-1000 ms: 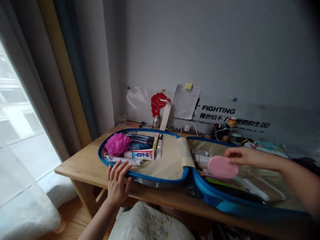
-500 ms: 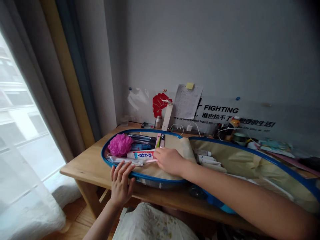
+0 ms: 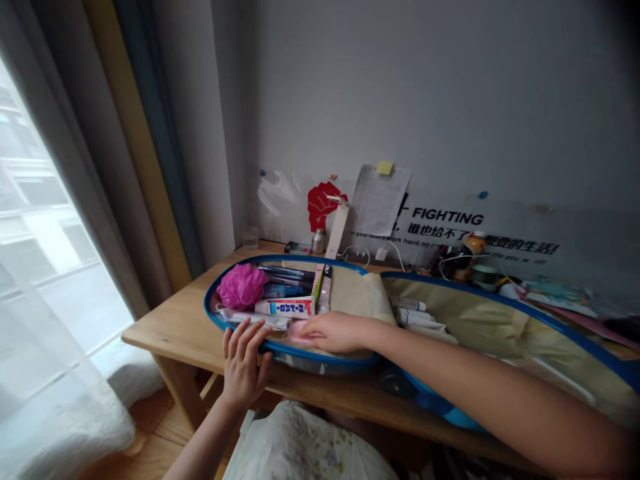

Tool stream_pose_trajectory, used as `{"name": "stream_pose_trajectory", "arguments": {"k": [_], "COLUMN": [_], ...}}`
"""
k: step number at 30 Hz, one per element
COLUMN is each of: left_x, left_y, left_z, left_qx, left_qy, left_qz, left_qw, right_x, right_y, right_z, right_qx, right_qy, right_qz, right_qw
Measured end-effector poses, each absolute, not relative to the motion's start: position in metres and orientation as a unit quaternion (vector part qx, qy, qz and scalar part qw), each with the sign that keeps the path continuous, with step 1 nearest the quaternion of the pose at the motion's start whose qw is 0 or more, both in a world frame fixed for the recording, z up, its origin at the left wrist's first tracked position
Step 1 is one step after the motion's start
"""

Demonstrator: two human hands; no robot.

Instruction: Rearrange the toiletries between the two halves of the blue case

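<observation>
My left hand [image 3: 243,363] rests on the near blue rim [image 3: 295,352] of an open case, its fingers outstretched. Inside that half, low over the beige lining, my right hand [image 3: 337,332] is closed on a smooth pink object [image 3: 300,332] whose kind I cannot make out. Just behind it lies a white toothpaste tube [image 3: 285,306] with red and blue print. A thin, clear-wrapped white item [image 3: 253,319] is near my left fingertips. A pink bath puff [image 3: 242,287] fills the left end, with dark slim packs [image 3: 287,275] and a narrow pink-and-green pack [image 3: 318,280] farther back.
The case's other half [image 3: 470,313] opens to the right, with white tubes [image 3: 413,315] in it. The case stands on a wooden desk [image 3: 165,327]. Behind are a small metallic bottle [image 3: 318,241], charger cables [image 3: 381,254] and clutter along the wall.
My right hand has moved from the toothpaste tube toward the near rim, and the pink object shows more at its fingers. My left hand stays on the rim.
</observation>
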State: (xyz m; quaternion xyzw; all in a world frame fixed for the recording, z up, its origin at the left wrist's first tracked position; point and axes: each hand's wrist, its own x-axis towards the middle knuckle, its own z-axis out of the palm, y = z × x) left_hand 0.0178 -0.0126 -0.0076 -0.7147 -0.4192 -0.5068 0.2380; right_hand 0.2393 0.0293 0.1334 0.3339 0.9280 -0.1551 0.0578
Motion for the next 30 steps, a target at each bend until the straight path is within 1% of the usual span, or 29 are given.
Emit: {"name": "stream_pose_trajectory", "arguments": {"k": [7,12,16,19,21,24,30], "left_x": [0.018,0.017,0.016,0.015,0.015,0.015,0.015], "left_y": [-0.012,-0.012,-0.012,-0.011,-0.011,-0.01,-0.009], "left_z": [-0.009,-0.009,-0.01,-0.011,-0.011,-0.012,-0.014], "left_qx": [-0.714,-0.717,-0.719,-0.72,-0.718,-0.715,-0.715], "left_qy": [-0.419,-0.412,-0.412,-0.411,-0.411,-0.412,-0.414], "left_qz": [-0.508,-0.51,-0.507,-0.506,-0.509,-0.513,-0.512], "left_qw": [0.237,0.238,0.237,0.239,0.238,0.236,0.236], "right_x": [0.216,0.235,0.285,0.338,0.375,0.425,0.482], "right_y": [0.032,0.035,0.045,0.05,0.049,0.039,-0.004], "right_z": [0.124,0.149,0.184,0.204,0.212,0.213,0.18], "right_qx": [0.376,0.388,0.434,0.507,0.552,0.607,0.646], "right_qy": [0.911,0.902,0.88,0.833,0.796,0.756,0.721], "right_qz": [-0.152,-0.185,-0.19,-0.203,-0.216,-0.223,-0.249], "right_qw": [0.066,0.052,-0.013,-0.092,-0.121,-0.099,0.029]}}
